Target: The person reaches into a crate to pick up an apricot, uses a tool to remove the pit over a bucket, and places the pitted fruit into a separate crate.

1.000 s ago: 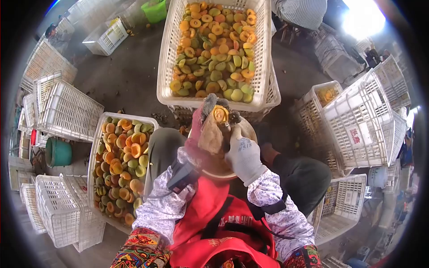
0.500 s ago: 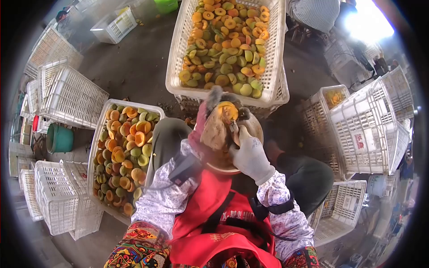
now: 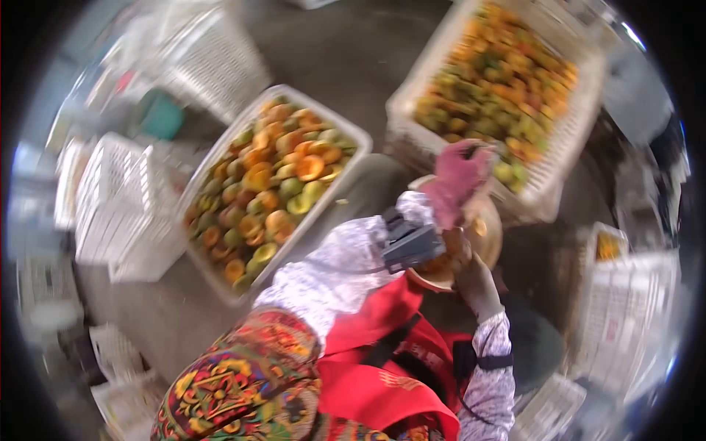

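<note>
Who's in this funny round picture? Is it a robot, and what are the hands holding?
No robot here: it's a person wearing gloves. The camera sits on their head and looks down at their hands. The left hand, in a pinkish glove, and the right hand, in a pale one, are by a bowl. It's too blurry to tell what either one holds. A dark box sits at the left wrist. Cut fruit lies in the left crate and in the far crate beyond the bowl.
</note>
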A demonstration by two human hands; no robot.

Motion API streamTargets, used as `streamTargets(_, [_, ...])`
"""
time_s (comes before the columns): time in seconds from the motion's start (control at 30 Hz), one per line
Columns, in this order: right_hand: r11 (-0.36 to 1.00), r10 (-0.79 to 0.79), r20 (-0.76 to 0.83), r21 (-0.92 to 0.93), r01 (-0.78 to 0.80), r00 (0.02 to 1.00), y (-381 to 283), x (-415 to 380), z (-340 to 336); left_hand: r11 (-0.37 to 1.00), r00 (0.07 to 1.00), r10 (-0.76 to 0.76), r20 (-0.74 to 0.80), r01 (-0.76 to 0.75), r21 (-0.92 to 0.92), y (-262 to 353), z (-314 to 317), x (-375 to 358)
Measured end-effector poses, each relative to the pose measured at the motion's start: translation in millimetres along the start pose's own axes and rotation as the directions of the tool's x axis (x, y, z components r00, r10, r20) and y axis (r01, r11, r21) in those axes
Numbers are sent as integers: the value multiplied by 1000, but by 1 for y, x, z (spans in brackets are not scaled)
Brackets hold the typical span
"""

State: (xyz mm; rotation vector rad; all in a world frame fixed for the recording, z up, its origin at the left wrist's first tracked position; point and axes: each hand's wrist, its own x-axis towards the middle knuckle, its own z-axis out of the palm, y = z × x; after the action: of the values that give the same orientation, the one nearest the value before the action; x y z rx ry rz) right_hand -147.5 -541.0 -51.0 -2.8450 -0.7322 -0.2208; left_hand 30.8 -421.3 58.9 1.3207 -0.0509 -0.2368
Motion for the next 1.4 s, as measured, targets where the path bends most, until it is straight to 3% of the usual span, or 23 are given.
streamTargets(0.03, [730, 522, 308, 319, -604, 795, -13, -5, 1, 967, 969, 237, -70, -243, -79, -6, -5, 9])
streamTargets(0.07, [620, 636, 401, 244, -746, 660, -29, 8, -13, 944, 997, 55, 47, -36, -327, 1, -20, 13])
streamTargets(0.13, [676, 631, 470, 58, -735, 618, -42, 15, -14, 993, 996, 85, -13, -86, -83, 47, -80, -1])
streamTargets(0.2, [622, 686, 504, -35, -782, 524, -45, 16, -15, 963, 989, 133, -72, -146, -225, 71, -144, -13])
streamTargets(0.23, [635, 658, 508, 23, -772, 556, -40, 11, -13, 978, 966, 205, -156, -207, 3, 66, -182, -7])
streamTargets(0.27, [642, 652, 508, 25, -766, 563, -39, 9, -14, 988, 970, 102, -223, -126, -95, 94, -205, -36])
streamTargets(0.3, [630, 661, 486, 54, -774, 572, -39, 6, -16, 880, 876, 470, -107, -457, 128, 71, -260, -36])
streamTargets(0.33, [616, 673, 463, 83, -784, 578, -40, 4, -20, 840, 820, 511, -258, -413, 352, 63, -299, -44])
streamTargets(0.37, [598, 656, 486, 134, -790, 578, -41, 3, -27, 663, 843, 459, -281, -114, 740, 58, -354, -46])
streamTargets(0.4, [589, 668, 479, 128, -798, 570, -42, 4, -25, 302, 850, 417, -321, 203, 931, 54, -399, -45])
streamTargets(0.47, [600, 661, 463, 148, -787, 591, -43, -3, -19, 92, 836, 431, -339, 333, 938, 39, -411, -43])
streamTargets(0.57, [641, 661, 413, 123, -758, 626, -43, -11, -16, 16, 905, 196, -377, 381, 924, -1, -427, -32])
streamTargets(0.67, [542, 677, 434, 253, -801, 595, -43, -7, -29, -32, 903, 160, -398, 408, 912, 14, -417, -25])
streamTargets(0.73, [443, 713, 445, 315, -840, 543, -43, -5, -46, -4, 837, 403, -369, 405, 914, 25, -386, -7])
streamTargets(0.8, [340, 733, 473, 367, -866, 488, -42, -9, -50, 112, 833, 551, -52, -11, 994, 55, -303, 8])
streamTargets(0.87, [488, 724, 343, 357, -796, 598, -40, -12, -49, 148, 731, 628, 267, -449, 881, 78, -204, 26])
streamTargets(0.9, [557, 708, 248, 379, -739, 661, -40, -11, -49, 166, 699, 612, 371, -571, 804, 77, -164, 41])
streamTargets(0.97, [605, 701, 165, 376, -702, 693, -44, -7, -49, 355, 825, 339, 451, -556, 751, 74, -92, 66])
streamTargets(1.03, [768, 570, -3, 357, -532, 822, -41, -18, -41, 283, 848, 169, 503, -530, 799, 44, -41, 108])
streamTargets(1.07, [618, 671, 100, 473, -628, 735, -48, -3, -69, 208, 837, 95, 538, -546, 812, 33, -23, 126])
streamTargets(1.13, [671, 666, 11, 430, -605, 746, -47, -12, -65, 254, 865, -182, 467, -418, 872, 21, 3, 145])
streamTargets(1.23, [621, 704, 26, 461, -633, 710, -43, -13, -74, 104, 698, -200, 688, -683, 723, -31, 7, 153])
streamTargets(1.4, [653, 675, -29, 489, -578, 738, -38, -6, -75, -45, 774, -196, 602, -620, 783, -42, 25, 145])
